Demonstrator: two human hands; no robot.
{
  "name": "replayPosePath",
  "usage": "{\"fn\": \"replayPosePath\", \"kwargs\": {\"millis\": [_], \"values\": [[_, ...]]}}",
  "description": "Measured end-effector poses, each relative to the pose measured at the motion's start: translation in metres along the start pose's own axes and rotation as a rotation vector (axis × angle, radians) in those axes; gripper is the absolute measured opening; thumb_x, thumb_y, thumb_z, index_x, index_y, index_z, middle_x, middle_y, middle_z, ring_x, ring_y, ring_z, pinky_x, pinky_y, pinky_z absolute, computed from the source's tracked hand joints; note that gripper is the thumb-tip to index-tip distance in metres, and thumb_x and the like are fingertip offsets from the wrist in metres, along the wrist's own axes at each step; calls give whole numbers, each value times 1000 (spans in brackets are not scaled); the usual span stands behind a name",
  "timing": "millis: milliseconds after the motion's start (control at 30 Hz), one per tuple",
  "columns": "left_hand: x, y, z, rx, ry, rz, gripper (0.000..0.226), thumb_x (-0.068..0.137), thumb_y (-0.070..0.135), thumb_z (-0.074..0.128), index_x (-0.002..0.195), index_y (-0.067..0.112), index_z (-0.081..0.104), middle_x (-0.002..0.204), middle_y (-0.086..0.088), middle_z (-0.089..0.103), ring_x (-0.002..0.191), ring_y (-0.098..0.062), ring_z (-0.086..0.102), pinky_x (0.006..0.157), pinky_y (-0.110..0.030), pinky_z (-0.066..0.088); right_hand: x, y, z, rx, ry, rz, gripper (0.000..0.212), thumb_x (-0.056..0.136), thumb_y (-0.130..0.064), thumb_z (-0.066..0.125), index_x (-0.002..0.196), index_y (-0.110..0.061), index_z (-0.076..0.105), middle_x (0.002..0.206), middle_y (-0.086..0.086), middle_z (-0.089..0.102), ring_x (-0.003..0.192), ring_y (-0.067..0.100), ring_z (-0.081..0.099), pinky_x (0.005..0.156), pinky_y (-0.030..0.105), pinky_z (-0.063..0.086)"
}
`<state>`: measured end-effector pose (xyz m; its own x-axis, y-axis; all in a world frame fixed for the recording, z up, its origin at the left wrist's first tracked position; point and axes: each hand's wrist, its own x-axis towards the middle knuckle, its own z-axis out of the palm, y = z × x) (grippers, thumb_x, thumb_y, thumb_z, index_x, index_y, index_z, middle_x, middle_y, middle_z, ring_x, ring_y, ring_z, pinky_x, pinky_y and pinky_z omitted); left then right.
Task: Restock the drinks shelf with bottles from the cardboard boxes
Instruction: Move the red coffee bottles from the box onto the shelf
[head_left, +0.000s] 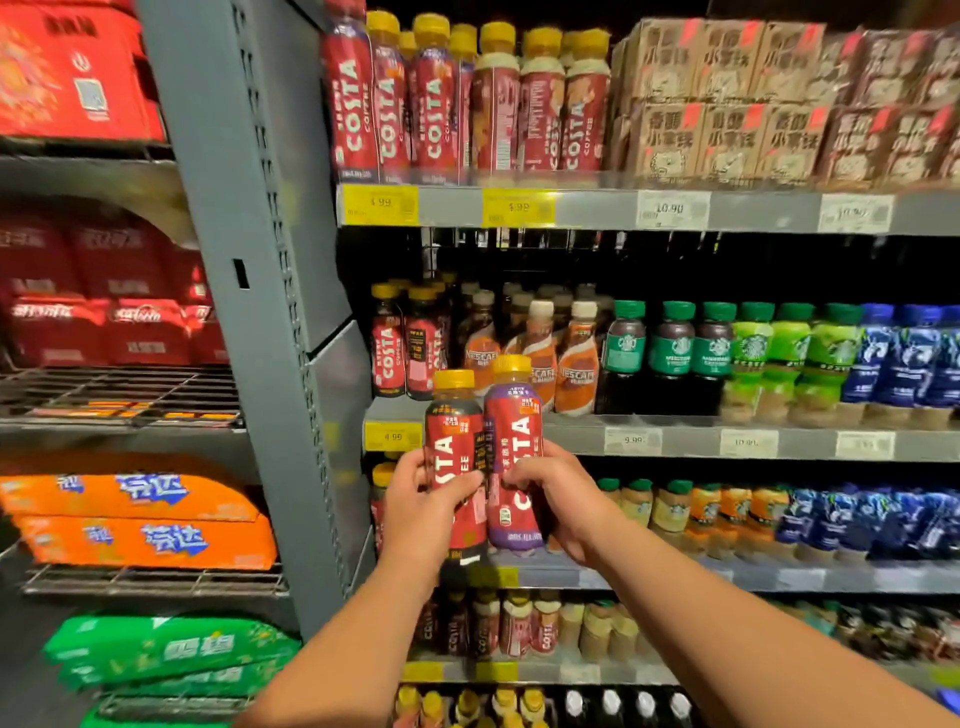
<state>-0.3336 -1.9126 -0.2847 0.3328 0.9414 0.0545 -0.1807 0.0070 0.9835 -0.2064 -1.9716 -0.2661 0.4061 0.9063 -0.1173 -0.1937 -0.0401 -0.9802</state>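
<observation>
I hold two Costa coffee bottles with yellow caps upright in front of the drinks shelf (675, 441). My left hand (423, 512) grips the dark red bottle (453, 441). My right hand (563, 496) grips the purple-topped bottle (514, 431) right beside it, and the two bottles touch. Both are raised level with the second shelf edge, in front of its yellow price tag (392, 435). Two matching Costa bottles (402, 348) stand at that shelf's left end. No cardboard box is in view.
Nescafe bottles (561, 358), green Starbucks bottles (675, 343) and blue bottles (904, 358) fill the same shelf. More Costa bottles (467, 98) and brown cartons (753, 98) sit above. A grey upright post (260, 260) divides off wire racks with red, orange and green soda packs at left.
</observation>
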Motion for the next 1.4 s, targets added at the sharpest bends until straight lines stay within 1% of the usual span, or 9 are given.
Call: {"fn": "replayPosePath", "kwargs": {"millis": [200,333,467,733,900,967,1100,1267,1400], "values": [[31,19,-21,15,-28,9,32,77,11,75,103,21,59,100,-6,69,88,-27,69,81,-46,56,18,-18,30,-21,31,-37,27,78,3,59,101,-12,58,97,15,66,91,34,66,87,48,53],[47,26,-29,18,-37,28,31,79,12,74,105,21,58,101,-4,70,90,-25,69,80,-42,56,30,-20,44,-14,62,-45,32,76,1,62,106,-12,59,107,21,67,100,40,65,91,55,51],[63,30,-26,25,-36,62,28,82,11,72,101,26,57,99,1,69,91,-20,68,80,-39,55,48,-24,52,11,94,-47,49,58,-7,65,106,-10,60,106,22,67,99,41,65,90,53,52],[116,35,-9,105,32,141,32,83,12,70,96,35,52,101,5,68,96,-18,67,91,-48,52,91,-38,39,-18,5,-89,41,76,10,57,113,-6,56,95,12,66,84,26,65,75,37,55],[144,38,-8,194,65,175,32,86,13,66,113,24,54,105,0,67,97,-18,66,87,-39,54,123,-52,39,-31,-46,-117,43,77,5,63,117,-10,54,104,9,67,89,21,66,71,32,54],[156,38,-10,249,103,207,29,87,14,66,114,20,56,108,-4,64,96,-18,65,84,-33,52,136,-56,42,-37,-28,-139,46,77,3,65,119,-12,53,105,7,67,91,19,65,76,35,54],[174,41,-13,409,192,235,29,88,17,65,116,15,55,108,-6,47,79,-2,50,79,-23,38,158,-59,42,-55,-5,-158,50,75,5,65,120,-12,51,109,8,64,100,23,62,92,46,51],[191,34,-11,489,252,270,39,89,16,63,127,16,52,109,-5,49,92,-16,52,79,-25,35,176,-53,43,-79,10,-151,51,74,5,66,120,-12,52,110,8,64,102,25,62,91,44,51],[204,24,-9,495,303,279,44,91,17,61,133,18,48,116,-5,53,102,-18,54,82,-27,38,181,-48,42,-80,0,-142,50,75,5,65,121,-12,51,109,8,64,99,22,63,81,35,52]]}}
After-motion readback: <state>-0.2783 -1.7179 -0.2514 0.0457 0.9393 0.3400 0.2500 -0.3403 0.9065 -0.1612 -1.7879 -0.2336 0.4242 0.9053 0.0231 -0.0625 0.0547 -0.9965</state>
